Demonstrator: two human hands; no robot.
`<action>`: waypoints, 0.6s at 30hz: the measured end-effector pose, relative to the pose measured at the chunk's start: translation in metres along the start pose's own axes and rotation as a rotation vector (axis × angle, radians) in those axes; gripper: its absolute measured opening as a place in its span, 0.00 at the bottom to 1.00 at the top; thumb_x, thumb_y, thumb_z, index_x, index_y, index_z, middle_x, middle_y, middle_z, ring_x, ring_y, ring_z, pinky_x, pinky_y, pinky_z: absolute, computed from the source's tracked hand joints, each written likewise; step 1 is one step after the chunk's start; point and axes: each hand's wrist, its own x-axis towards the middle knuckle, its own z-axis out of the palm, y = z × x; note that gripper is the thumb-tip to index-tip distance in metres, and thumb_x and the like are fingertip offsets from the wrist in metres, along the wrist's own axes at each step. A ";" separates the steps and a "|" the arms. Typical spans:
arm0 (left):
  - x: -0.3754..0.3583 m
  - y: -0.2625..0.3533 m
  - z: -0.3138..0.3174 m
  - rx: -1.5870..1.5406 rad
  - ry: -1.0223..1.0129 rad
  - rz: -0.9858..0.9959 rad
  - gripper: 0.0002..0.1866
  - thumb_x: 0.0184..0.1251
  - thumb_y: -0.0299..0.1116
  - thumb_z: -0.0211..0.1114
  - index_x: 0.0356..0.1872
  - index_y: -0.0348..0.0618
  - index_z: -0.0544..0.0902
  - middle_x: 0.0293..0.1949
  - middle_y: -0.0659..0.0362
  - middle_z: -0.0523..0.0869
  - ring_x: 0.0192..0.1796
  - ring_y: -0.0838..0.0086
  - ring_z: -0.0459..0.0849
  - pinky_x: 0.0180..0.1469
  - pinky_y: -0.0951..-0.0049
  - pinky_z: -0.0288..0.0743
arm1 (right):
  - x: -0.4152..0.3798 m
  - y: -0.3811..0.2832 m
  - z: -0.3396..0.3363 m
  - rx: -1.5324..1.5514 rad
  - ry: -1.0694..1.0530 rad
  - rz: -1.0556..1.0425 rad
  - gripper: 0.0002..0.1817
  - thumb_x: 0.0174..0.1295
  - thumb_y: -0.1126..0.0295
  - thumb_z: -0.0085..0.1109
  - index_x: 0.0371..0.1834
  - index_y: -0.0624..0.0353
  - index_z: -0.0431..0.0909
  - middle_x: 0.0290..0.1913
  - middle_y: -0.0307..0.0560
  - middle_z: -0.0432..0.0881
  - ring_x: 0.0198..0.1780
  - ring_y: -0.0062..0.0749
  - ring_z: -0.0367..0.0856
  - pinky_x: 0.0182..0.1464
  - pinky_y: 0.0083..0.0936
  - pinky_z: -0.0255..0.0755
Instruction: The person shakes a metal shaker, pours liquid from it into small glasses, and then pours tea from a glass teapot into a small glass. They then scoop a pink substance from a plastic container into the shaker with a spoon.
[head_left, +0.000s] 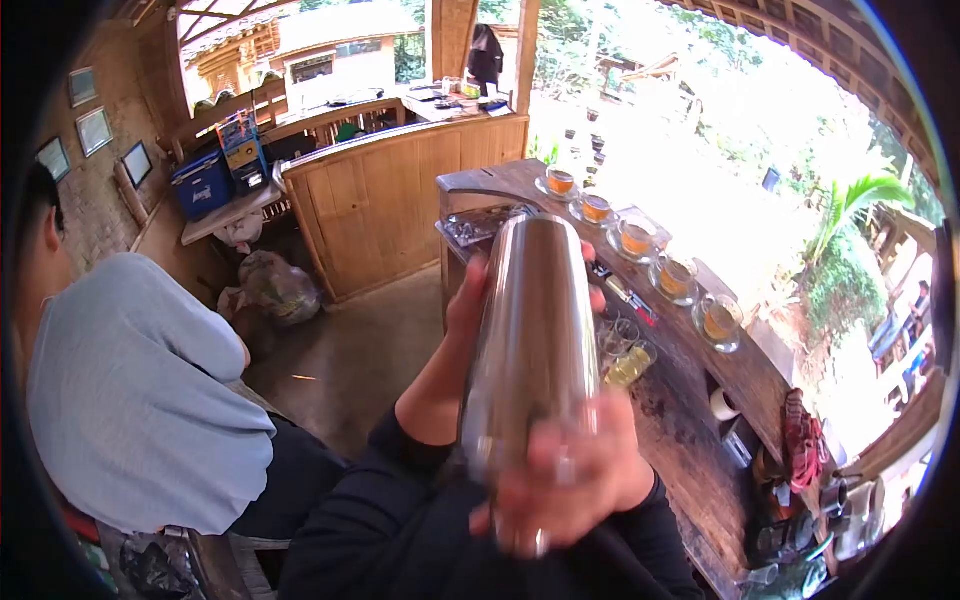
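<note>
A shiny metal cocktail shaker (535,330) fills the middle of the head view, tilted with its broad flat end away from me. My left hand (468,302) wraps the far part from the left and beneath; its fingertips show on the right side. Around the narrow near end closes my right hand (575,475), smeared by motion. What the shaker contains is hidden. Just beyond it, a row of several glass cups of amber drink, among them a near cup (718,320), stands on saucers along the counter's raised ledge.
On the wooden counter (690,440) to my right are a glass with yellowish liquid (630,367), a red cloth bundle (802,440) and glassware. A person in a grey shirt (150,390) sits close at my left. A blue cooler (205,185) stands on a bench farther back.
</note>
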 end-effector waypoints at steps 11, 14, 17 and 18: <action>0.027 -0.052 0.007 -0.094 -0.047 -0.010 0.43 0.65 0.65 0.50 0.68 0.37 0.59 0.64 0.46 0.68 0.58 0.56 0.77 0.50 0.55 0.82 | 0.014 -0.029 -0.064 -0.061 -0.028 -0.381 0.07 0.51 0.66 0.63 0.35 0.41 0.81 0.42 0.34 0.84 0.51 0.33 0.82 0.51 0.39 0.70; 0.035 -0.066 -0.008 -0.062 0.083 -0.077 0.43 0.65 0.63 0.53 0.67 0.34 0.59 0.61 0.48 0.70 0.58 0.58 0.77 0.53 0.56 0.80 | -0.019 -0.025 -0.068 -0.094 0.052 -0.055 0.09 0.49 0.66 0.64 0.35 0.46 0.82 0.44 0.40 0.83 0.53 0.33 0.81 0.52 0.38 0.71; 0.028 -0.125 -0.095 -0.582 0.387 -0.057 0.28 0.69 0.52 0.47 0.58 0.39 0.70 0.56 0.51 0.76 0.56 0.61 0.78 0.59 0.55 0.72 | -0.031 0.026 -0.088 -0.165 -0.018 0.485 0.17 0.40 0.68 0.68 0.37 0.54 0.81 0.45 0.50 0.81 0.52 0.40 0.80 0.52 0.42 0.72; 0.038 -0.149 -0.119 0.288 0.252 0.002 0.27 0.70 0.51 0.44 0.57 0.40 0.72 0.54 0.51 0.78 0.56 0.60 0.78 0.60 0.54 0.71 | -0.031 0.029 -0.094 -0.125 0.148 0.744 0.20 0.36 0.70 0.69 0.38 0.56 0.81 0.45 0.51 0.81 0.52 0.44 0.79 0.52 0.44 0.72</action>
